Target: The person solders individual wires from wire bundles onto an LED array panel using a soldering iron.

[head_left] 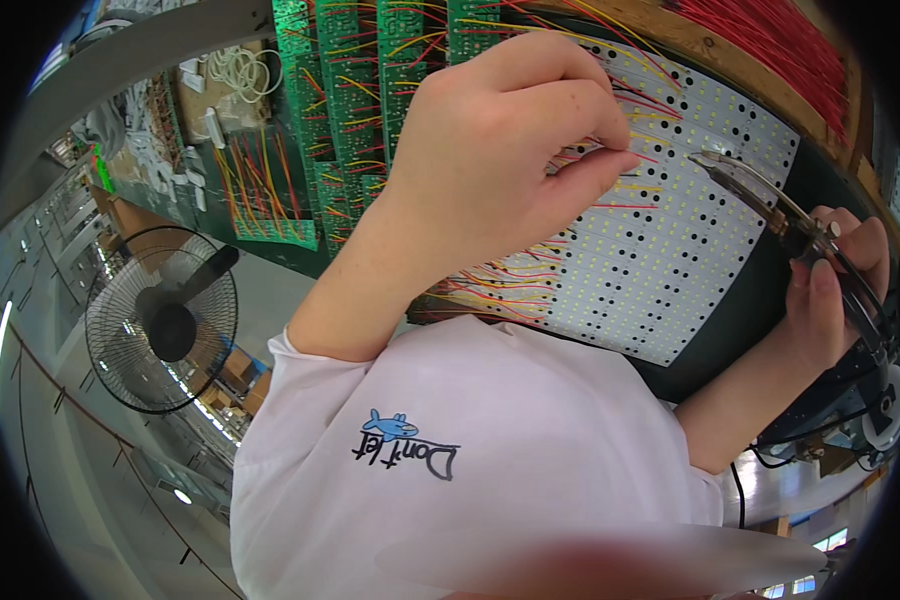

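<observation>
My left hand hangs over a white LED panel with rows of small yellowish chips and black dots. Its thumb and forefinger are pinched together on a thin red wire, whose end pokes out past the fingertips. To the right, my right hand grips a soldering iron with a curved metal tube beside its tip. That tip points left, just over the panel and a short way from the pinched fingers. Red and yellow wires lie across the panel's left edge, partly behind my left wrist.
Green circuit boards with wires stand in rows at the left. A bundle of red wires lies behind a wooden edge at the far right. Pale cord coils and white connectors are far left. A black fan stands beside the bench.
</observation>
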`<state>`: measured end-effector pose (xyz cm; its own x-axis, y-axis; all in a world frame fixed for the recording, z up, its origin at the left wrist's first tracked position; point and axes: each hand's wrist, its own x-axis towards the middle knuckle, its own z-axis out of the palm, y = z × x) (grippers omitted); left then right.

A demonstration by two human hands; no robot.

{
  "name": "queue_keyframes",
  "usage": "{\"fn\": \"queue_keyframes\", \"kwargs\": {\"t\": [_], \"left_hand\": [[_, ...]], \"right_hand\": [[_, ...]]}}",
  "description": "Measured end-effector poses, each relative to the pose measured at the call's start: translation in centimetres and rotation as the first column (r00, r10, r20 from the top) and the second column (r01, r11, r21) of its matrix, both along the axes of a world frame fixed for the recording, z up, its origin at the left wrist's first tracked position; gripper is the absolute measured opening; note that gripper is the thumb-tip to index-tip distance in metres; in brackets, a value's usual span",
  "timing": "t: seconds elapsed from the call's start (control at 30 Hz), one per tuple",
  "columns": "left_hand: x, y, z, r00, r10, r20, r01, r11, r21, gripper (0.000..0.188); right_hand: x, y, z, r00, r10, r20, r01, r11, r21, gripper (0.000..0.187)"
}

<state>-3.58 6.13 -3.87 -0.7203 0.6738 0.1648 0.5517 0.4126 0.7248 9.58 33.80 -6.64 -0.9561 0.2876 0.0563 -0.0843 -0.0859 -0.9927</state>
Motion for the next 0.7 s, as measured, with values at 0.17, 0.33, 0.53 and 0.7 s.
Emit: {"fn": "queue_keyframes", "kwargs": {"t": [0.17,0.33,0.53,0.7], "left_hand": [[0.0,0.2,-0.6,0.999,-0.015,-0.035,0.016,1.000,0.023,0.016],[-0.3,0.2,-0.6,0.991,-0.074,-0.112,0.077,0.997,0.022,0.018],[-0.2,0.2,-0.8,0.991,-0.071,-0.113,0.073,0.997,0.008,0.019],[-0.3,0.5,-0.8,0.991,-0.077,-0.114,0.079,0.997,0.014,0.019]], "right_hand": [[0.1,0.3,0.2,1.000,0.026,0.004,-0.026,0.998,0.058,0.039],[-0.2,0.2,0.4,0.994,0.109,-0.006,-0.108,0.992,0.072,0.038],[-0.4,-0.8,1.1,0.992,0.123,0.010,-0.124,0.987,0.102,0.035],[-0.6,-1.2,1.3,0.993,0.116,0.018,-0.117,0.989,0.089,0.034]]}}
